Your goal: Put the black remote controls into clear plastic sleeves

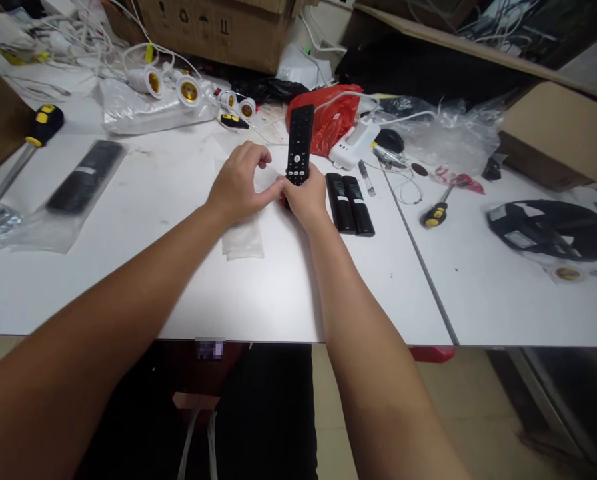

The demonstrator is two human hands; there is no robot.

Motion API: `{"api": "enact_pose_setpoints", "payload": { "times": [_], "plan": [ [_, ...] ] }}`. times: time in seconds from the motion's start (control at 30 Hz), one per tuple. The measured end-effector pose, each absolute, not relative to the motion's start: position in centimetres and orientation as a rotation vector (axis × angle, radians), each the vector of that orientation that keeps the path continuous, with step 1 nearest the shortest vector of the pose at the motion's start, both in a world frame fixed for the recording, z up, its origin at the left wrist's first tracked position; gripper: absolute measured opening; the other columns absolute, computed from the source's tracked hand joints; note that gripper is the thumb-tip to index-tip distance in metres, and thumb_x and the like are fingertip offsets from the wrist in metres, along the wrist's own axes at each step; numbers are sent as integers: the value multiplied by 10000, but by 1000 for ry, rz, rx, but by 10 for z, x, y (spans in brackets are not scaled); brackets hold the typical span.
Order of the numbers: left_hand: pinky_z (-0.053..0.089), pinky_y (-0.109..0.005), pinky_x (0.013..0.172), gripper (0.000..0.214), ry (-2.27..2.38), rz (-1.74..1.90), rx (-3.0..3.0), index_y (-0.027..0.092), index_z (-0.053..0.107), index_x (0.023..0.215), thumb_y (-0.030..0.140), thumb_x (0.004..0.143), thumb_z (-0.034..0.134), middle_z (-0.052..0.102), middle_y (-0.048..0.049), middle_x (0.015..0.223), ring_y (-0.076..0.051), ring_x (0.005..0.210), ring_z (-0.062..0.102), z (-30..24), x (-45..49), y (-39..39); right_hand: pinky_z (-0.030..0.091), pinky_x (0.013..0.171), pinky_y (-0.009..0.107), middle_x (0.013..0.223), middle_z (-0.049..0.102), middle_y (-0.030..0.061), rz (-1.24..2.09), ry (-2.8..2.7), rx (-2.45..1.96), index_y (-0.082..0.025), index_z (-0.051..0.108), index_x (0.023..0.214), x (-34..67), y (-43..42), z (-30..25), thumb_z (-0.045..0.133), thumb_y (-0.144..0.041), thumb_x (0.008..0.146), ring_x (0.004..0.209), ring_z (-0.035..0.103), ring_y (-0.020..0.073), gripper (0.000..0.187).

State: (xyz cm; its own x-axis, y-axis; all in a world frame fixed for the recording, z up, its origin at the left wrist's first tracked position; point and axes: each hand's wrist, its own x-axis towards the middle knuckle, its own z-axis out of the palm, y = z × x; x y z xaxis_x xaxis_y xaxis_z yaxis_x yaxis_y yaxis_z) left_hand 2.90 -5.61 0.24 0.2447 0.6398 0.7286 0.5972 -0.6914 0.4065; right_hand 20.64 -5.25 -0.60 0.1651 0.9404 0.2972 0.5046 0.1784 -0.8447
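Observation:
Upright in my right hand [307,197] is a black remote control [300,137], its buttons facing me and its lower end in the grip. My left hand [238,181] is beside it with curved fingers apart; its thumb reaches to the right thumb near the remote's base. Nothing shows between the left fingers. Under the left hand lies a clear plastic sleeve [243,241]. Right of my right hand, two black remotes [340,203] lie side by side, backs up with white labels. Another remote in a clear bag [84,179] lies at the left.
Screwdrivers [44,125] with yellow-black handles lie left and right. Behind my hands are a red plastic bag [328,113], a white power strip [354,143], lamp sockets [188,90] and a cardboard box [218,30]. A black reel [553,230] lies beyond the table seam.

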Motion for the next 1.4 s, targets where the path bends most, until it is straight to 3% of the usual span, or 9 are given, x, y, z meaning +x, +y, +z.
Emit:
{"api": "enact_pose_setpoints", "payload": {
  "times": [0.23, 0.47, 0.6, 0.87, 1.07, 1.2, 1.4],
  "plan": [
    [523, -471, 915, 291, 1210, 1542, 2359, 259, 556, 1008, 285, 861, 806, 622, -63, 993, -291, 975, 632, -8, 14, -63, 647, 692, 452, 878, 649, 28, 628, -1548, -1428, -226, 542, 1062, 200, -55, -10, 699, -385, 881, 701, 698, 220, 288],
    [547, -443, 879, 242, 1195, 1520, 2363, 245, 573, 958, 181, 823, 763, 639, -38, 941, -246, 873, 620, -1, 18, -61, 640, 836, 489, 953, 655, 43, 611, -1647, -1363, -242, 529, 1049, 196, -60, -11, 689, -406, 897, 965, 712, 276, 275],
    [528, -443, 895, 233, 1183, 1461, 2377, 242, 569, 930, 179, 819, 763, 630, -33, 922, -247, 877, 626, -1, 15, -57, 632, 859, 485, 942, 641, 42, 580, -1661, -1337, -245, 541, 1036, 194, -63, -7, 695, -385, 901, 1005, 702, 283, 248],
    [489, -407, 866, 138, 1210, 1376, 2406, 239, 599, 895, 137, 863, 686, 639, -40, 895, -261, 906, 642, -2, 12, -53, 627, 709, 400, 925, 598, 43, 620, -1616, -1309, -259, 553, 1051, 190, -67, -3, 742, -494, 882, 927, 686, 263, 346],
    [477, -353, 798, 149, 1291, 1531, 2241, 223, 617, 883, 88, 851, 674, 643, -30, 863, -213, 819, 613, -4, 9, -45, 525, 490, 257, 812, 593, 3, 1094, -1373, -1218, -272, 540, 1105, 190, -76, 16, 650, -715, 907, 605, 639, 151, 497],
    [464, -329, 716, 163, 1295, 1607, 2080, 215, 636, 842, 61, 816, 680, 642, -5, 792, -175, 705, 571, -6, 9, -38, 507, 419, 231, 766, 668, 19, 1491, -1303, -1215, -208, 593, 924, 209, -83, 34, 803, -562, 822, 503, 603, 120, 425],
    [451, -294, 652, 182, 1228, 1582, 1922, 209, 697, 827, 40, 760, 682, 659, 19, 762, -143, 641, 530, -8, 11, -33, 531, 407, 232, 825, 715, 53, 1840, -1379, -1221, -125, 709, 961, 229, -89, 43, 859, -406, 781, 500, 640, 124, 366]
  ]
}}
